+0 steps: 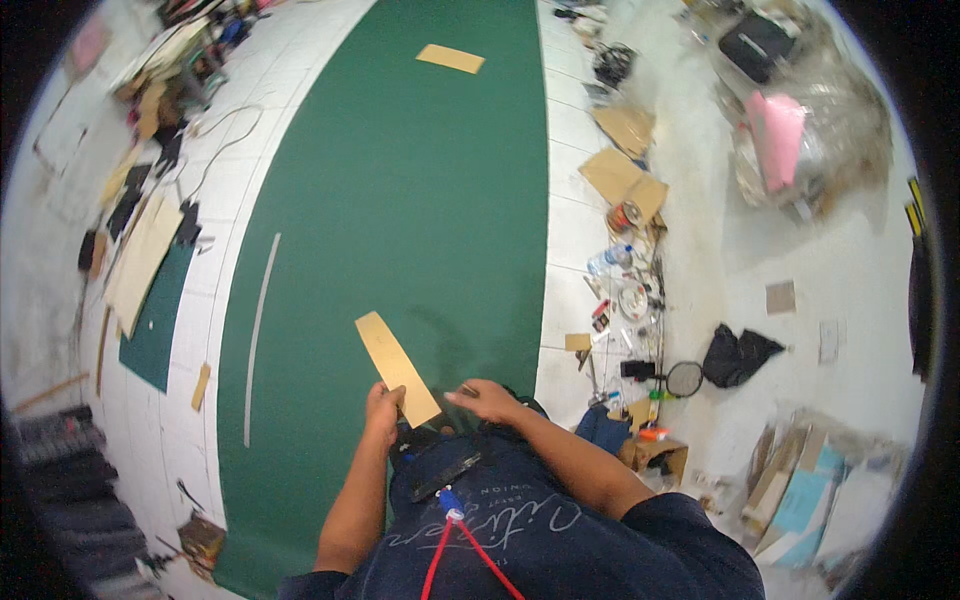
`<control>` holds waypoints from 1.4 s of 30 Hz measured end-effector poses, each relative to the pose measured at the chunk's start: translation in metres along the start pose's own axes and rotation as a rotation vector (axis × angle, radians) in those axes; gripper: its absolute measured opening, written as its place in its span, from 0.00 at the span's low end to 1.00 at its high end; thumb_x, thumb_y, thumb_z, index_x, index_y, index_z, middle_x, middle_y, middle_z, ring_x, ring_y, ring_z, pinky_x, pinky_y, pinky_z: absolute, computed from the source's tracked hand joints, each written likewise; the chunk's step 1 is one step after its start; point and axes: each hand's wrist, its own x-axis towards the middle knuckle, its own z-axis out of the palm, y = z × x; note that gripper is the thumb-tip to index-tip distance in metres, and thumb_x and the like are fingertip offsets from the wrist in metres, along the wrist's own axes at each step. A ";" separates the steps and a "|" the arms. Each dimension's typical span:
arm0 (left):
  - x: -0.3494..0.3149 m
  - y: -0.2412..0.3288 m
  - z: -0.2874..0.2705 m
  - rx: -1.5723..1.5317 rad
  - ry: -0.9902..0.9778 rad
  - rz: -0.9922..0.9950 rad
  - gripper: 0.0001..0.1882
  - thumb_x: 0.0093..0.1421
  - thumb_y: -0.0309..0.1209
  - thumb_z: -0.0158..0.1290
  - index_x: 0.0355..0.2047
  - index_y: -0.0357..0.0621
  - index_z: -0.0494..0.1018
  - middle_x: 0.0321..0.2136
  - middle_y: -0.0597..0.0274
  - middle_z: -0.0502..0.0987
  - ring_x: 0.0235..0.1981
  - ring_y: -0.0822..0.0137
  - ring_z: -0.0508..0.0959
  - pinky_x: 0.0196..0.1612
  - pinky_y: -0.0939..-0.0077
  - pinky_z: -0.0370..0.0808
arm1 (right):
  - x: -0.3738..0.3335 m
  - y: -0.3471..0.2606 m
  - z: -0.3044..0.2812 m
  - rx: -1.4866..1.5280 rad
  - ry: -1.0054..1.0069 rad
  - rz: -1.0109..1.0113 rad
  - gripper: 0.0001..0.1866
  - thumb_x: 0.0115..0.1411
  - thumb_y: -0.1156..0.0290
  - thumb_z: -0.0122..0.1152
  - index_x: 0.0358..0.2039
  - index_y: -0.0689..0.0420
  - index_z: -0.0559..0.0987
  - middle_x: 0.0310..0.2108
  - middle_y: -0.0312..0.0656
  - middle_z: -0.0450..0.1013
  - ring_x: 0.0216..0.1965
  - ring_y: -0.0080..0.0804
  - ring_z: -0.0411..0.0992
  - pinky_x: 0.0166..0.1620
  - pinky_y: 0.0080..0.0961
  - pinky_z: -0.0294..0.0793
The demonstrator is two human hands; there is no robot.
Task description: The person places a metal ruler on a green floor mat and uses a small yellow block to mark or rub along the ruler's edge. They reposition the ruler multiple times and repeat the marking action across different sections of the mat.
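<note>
My left hand [381, 410] grips the near end of a long tan cardboard piece [393, 358], its thumb lying on top. The piece is held at a slant above a wide green fabric sheet [440, 200] spread over the floor. Just right of the piece's near end is my right hand [488, 402], fingers bent and closed together, apart from the cardboard. Whatever may be between those fingers is too small to make out. A second tan cardboard piece [450, 59] lies flat at the fabric's far end. Along the left side rests a thin grey strip [262, 340], like a ruler.
White floor tiles [570, 230] border the fabric. To the right lie a plastic bottle [610, 260], a tin can [624, 216], brown paper [620, 180], a black bag [740, 355] and small tools. A plastic-wrapped bundle [820, 130] stands far right. Dark stacked material [65, 490] sits at left.
</note>
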 end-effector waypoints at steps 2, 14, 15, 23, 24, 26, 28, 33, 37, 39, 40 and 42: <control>-0.001 0.005 0.015 0.005 -0.042 0.003 0.14 0.61 0.28 0.55 0.45 0.39 0.68 0.34 0.58 0.78 0.32 0.64 0.78 0.37 0.67 0.76 | 0.003 -0.006 0.005 0.350 -0.061 0.023 0.29 0.59 0.44 0.63 0.47 0.58 0.79 0.38 0.47 0.79 0.35 0.35 0.79 0.40 0.34 0.77; -0.022 -0.025 0.025 0.425 -0.135 -0.031 0.21 0.62 0.33 0.58 0.52 0.39 0.66 0.35 0.59 0.77 0.34 0.68 0.77 0.35 0.74 0.73 | -0.003 0.051 0.001 0.409 0.119 -0.062 0.18 0.62 0.60 0.62 0.39 0.65 0.76 0.26 0.42 0.76 0.24 0.27 0.75 0.31 0.30 0.74; -0.023 -0.038 0.009 0.529 -0.101 -0.024 0.22 0.62 0.33 0.59 0.52 0.40 0.67 0.34 0.60 0.77 0.32 0.69 0.77 0.33 0.75 0.73 | 0.002 0.071 0.001 0.408 0.163 -0.057 0.18 0.62 0.60 0.61 0.40 0.65 0.76 0.26 0.43 0.76 0.24 0.27 0.75 0.30 0.30 0.74; -0.084 -0.134 -0.208 0.952 0.102 -0.273 0.14 0.60 0.34 0.57 0.41 0.35 0.73 0.24 0.61 0.75 0.24 0.65 0.75 0.25 0.68 0.71 | 0.030 0.251 -0.012 0.209 0.607 0.294 0.26 0.60 0.57 0.62 0.50 0.65 0.75 0.48 0.59 0.74 0.44 0.54 0.77 0.47 0.45 0.74; -0.095 -0.147 -0.237 0.980 0.221 -0.288 0.13 0.60 0.34 0.57 0.37 0.35 0.74 0.23 0.61 0.75 0.24 0.63 0.75 0.27 0.64 0.72 | 0.025 0.245 -0.015 0.285 0.719 0.334 0.26 0.59 0.56 0.62 0.50 0.64 0.75 0.48 0.59 0.74 0.47 0.55 0.75 0.50 0.46 0.73; -0.110 -0.149 -0.244 1.089 0.198 -0.231 0.13 0.60 0.34 0.57 0.33 0.35 0.74 0.23 0.61 0.75 0.25 0.61 0.76 0.30 0.61 0.73 | 0.004 0.266 -0.031 0.326 0.870 0.383 0.25 0.59 0.56 0.63 0.49 0.62 0.76 0.47 0.58 0.75 0.49 0.56 0.74 0.52 0.46 0.72; -0.118 -0.143 -0.243 1.418 -0.006 0.059 0.13 0.60 0.35 0.56 0.32 0.35 0.74 0.23 0.61 0.75 0.26 0.60 0.76 0.32 0.60 0.73 | -0.014 0.283 -0.046 0.323 0.779 0.384 0.23 0.59 0.55 0.63 0.47 0.60 0.77 0.45 0.55 0.76 0.48 0.54 0.75 0.51 0.45 0.73; -0.098 -0.103 -0.100 0.924 -0.025 -0.184 0.13 0.63 0.37 0.56 0.41 0.40 0.73 0.29 0.64 0.75 0.31 0.68 0.75 0.33 0.71 0.72 | -0.081 0.327 -0.064 0.155 0.490 0.468 0.18 0.59 0.55 0.60 0.38 0.58 0.79 0.40 0.53 0.78 0.45 0.52 0.76 0.49 0.44 0.74; -0.086 -0.074 -0.008 0.769 -0.014 -0.058 0.17 0.65 0.37 0.56 0.49 0.41 0.70 0.35 0.64 0.76 0.33 0.73 0.74 0.33 0.77 0.71 | -0.119 0.344 -0.057 0.166 0.456 0.518 0.20 0.59 0.55 0.56 0.36 0.60 0.80 0.39 0.55 0.78 0.45 0.55 0.76 0.49 0.45 0.74; -0.079 -0.068 0.037 0.820 -0.053 0.003 0.18 0.65 0.37 0.55 0.50 0.40 0.70 0.37 0.63 0.77 0.33 0.73 0.74 0.33 0.77 0.71 | -0.137 0.379 -0.042 0.179 0.491 0.577 0.22 0.59 0.53 0.54 0.37 0.62 0.80 0.41 0.57 0.77 0.46 0.55 0.75 0.50 0.46 0.74; -0.080 -0.067 0.049 0.843 -0.064 0.034 0.19 0.65 0.37 0.55 0.51 0.40 0.69 0.39 0.63 0.77 0.33 0.73 0.74 0.33 0.77 0.72 | -0.144 0.392 -0.033 0.186 0.500 0.601 0.23 0.59 0.53 0.53 0.38 0.63 0.80 0.42 0.57 0.77 0.46 0.56 0.75 0.50 0.46 0.73; -0.080 -0.063 0.051 0.876 -0.069 0.020 0.20 0.65 0.37 0.55 0.52 0.39 0.69 0.39 0.63 0.77 0.34 0.72 0.75 0.34 0.76 0.72 | -0.158 0.395 -0.023 0.187 0.479 0.587 0.23 0.60 0.54 0.53 0.40 0.63 0.80 0.45 0.59 0.76 0.48 0.58 0.75 0.52 0.49 0.72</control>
